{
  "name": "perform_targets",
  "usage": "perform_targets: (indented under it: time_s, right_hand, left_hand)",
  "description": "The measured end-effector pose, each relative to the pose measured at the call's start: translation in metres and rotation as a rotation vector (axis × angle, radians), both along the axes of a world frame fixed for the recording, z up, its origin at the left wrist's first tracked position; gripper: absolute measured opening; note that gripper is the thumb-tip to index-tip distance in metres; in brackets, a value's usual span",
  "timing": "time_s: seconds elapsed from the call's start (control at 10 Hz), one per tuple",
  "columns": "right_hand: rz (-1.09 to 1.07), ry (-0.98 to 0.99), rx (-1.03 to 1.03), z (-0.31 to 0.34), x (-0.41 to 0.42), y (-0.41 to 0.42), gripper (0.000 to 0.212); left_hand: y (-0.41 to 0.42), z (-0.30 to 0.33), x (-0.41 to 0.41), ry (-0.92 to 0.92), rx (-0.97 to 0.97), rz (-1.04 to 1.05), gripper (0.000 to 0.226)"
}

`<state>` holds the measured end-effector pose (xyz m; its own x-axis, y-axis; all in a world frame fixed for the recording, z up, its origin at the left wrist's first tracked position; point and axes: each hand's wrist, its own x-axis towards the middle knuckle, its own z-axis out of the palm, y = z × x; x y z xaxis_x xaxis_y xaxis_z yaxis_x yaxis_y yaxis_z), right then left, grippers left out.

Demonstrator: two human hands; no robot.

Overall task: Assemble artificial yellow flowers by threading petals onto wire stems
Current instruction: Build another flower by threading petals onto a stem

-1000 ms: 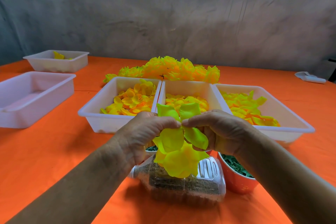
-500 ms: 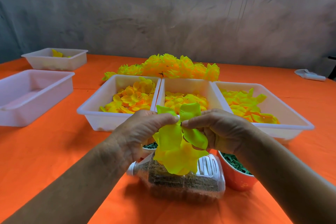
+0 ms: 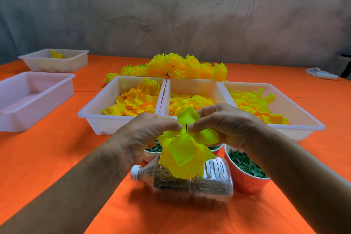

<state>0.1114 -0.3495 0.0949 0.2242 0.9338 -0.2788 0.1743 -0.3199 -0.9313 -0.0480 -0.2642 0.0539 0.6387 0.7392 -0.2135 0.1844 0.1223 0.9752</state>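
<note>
I hold a half-built yellow flower in mid-air over a lying plastic bottle. A thin dark wire stem pokes up through the top petal layer, between my fingertips. My left hand pinches the petals on the wire's left side. My right hand pinches them on its right side. One petal stands up behind the wire. Larger petals hang below my fingers.
Three white trays of loose yellow petals stand behind my hands, with a pile of finished flowers beyond. Orange cups of green parts stand by the bottle. Two more white trays sit at left.
The petal layer has slid down the stem, and the dark wire tip now shows above it between my fingertips. Both hands stay close together.
</note>
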Motion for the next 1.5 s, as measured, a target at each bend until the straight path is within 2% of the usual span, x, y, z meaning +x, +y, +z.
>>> perform_targets:
  time_s: [0.1,0.3,0.5,0.6,0.7,0.8,1.3,1.5]
  right_hand:
    - [0.008,-0.037,-0.016,0.003,0.000,0.003,0.033]
    - [0.025,-0.068,0.010,0.002,0.004,0.009,0.021]
    - [0.028,-0.039,0.008,-0.002,0.008,0.012,0.020]
    - [0.031,-0.035,0.012,-0.003,0.009,0.013,0.020]
    - [0.060,-0.037,0.013,-0.004,0.010,0.013,0.021]
    - [0.083,-0.047,0.006,-0.006,0.012,0.012,0.023]
    - [0.084,-0.155,0.009,-0.024,0.007,0.011,0.028]
    - [0.088,-0.248,0.030,-0.029,0.006,0.011,0.029]
  left_hand:
    - [0.005,-0.003,0.000,0.018,-0.004,0.002,0.069]
    - [0.004,-0.003,-0.003,0.050,0.019,-0.015,0.057]
    - [-0.001,-0.008,-0.001,0.051,0.065,0.018,0.013]
    - [-0.005,-0.007,0.000,0.072,0.062,0.017,0.025]
    - [-0.007,-0.007,-0.001,0.102,0.080,0.031,0.012]
    - [-0.009,-0.004,-0.002,0.111,0.083,0.060,0.023]
    - [-0.012,-0.013,0.000,0.157,0.149,0.121,0.011]
    - [-0.018,-0.018,-0.001,0.155,0.185,0.132,0.029]
